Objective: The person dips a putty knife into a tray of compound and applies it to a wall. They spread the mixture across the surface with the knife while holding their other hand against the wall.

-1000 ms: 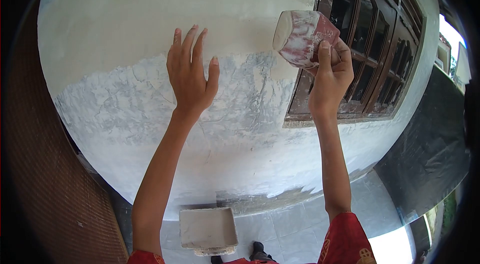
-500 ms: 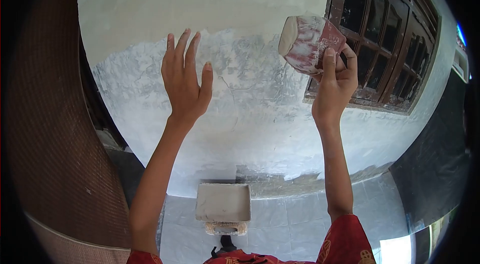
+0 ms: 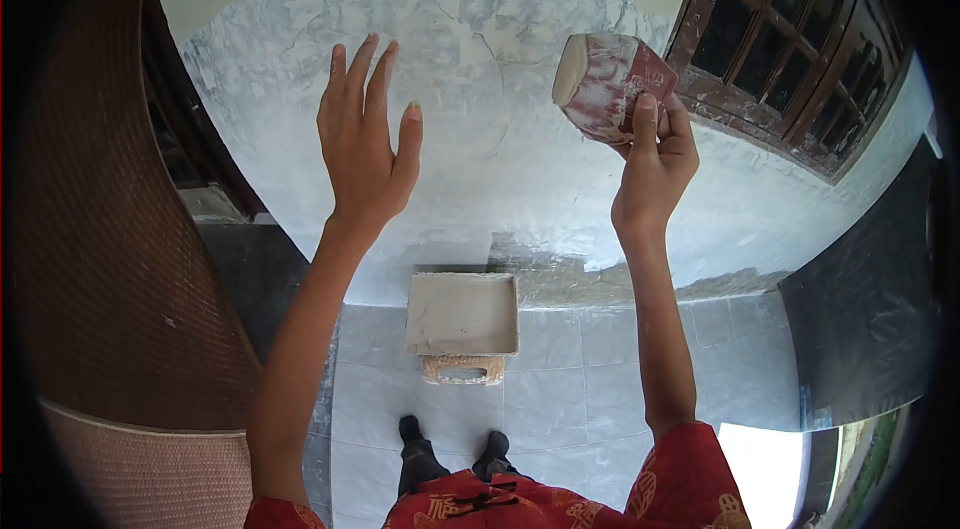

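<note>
Right hand (image 3: 655, 167) grips a red, white-smeared spreader (image 3: 612, 89) between thumb and fingers, just left of the window (image 3: 772, 37). Left hand (image 3: 365, 151), fingers spread, holds nothing, farther left.

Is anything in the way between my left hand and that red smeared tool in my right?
Nothing visible. Between the left hand and the red smeared tool, pinched in the right hand, only open space shows, with the wall behind. The tray sits lower, outside that path.

No readable text, no legible labels
</note>
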The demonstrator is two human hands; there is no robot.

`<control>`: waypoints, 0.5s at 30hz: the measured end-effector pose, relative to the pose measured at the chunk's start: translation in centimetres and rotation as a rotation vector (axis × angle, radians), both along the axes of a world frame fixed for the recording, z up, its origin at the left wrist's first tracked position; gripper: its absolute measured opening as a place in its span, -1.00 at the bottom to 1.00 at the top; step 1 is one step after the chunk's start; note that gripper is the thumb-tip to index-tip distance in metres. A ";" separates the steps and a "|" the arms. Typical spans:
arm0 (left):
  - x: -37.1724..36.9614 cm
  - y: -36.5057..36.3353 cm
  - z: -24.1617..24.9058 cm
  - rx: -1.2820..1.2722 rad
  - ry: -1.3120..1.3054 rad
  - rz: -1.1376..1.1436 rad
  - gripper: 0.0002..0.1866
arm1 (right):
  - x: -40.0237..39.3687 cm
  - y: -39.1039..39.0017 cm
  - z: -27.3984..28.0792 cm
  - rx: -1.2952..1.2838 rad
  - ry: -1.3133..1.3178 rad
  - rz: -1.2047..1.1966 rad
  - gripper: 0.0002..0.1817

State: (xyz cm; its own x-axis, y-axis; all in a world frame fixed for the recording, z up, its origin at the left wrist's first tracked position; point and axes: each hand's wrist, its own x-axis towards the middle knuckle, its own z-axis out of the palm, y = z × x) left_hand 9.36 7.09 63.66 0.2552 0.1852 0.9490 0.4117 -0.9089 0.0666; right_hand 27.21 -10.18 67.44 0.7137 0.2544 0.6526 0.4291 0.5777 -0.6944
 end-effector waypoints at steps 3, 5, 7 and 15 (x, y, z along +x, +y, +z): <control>-0.9 2.1 -3.7 -0.105 0.012 -0.056 -0.45 | -1.5 1.4 -2.6 -0.088 -0.002 -0.073 -0.73; -1.9 3.5 -6.6 -0.173 0.040 -0.090 -0.45 | -2.8 2.5 -4.4 -0.132 0.022 -0.105 -0.73; -2.5 4.9 -9.6 -0.223 0.094 -0.107 -0.45 | -3.9 3.5 -6.6 -0.161 0.042 -0.137 -0.72; -4.2 6.0 -24.3 -0.534 0.189 -0.171 -0.46 | -6.1 5.2 -19.6 -0.436 0.118 -0.249 -0.72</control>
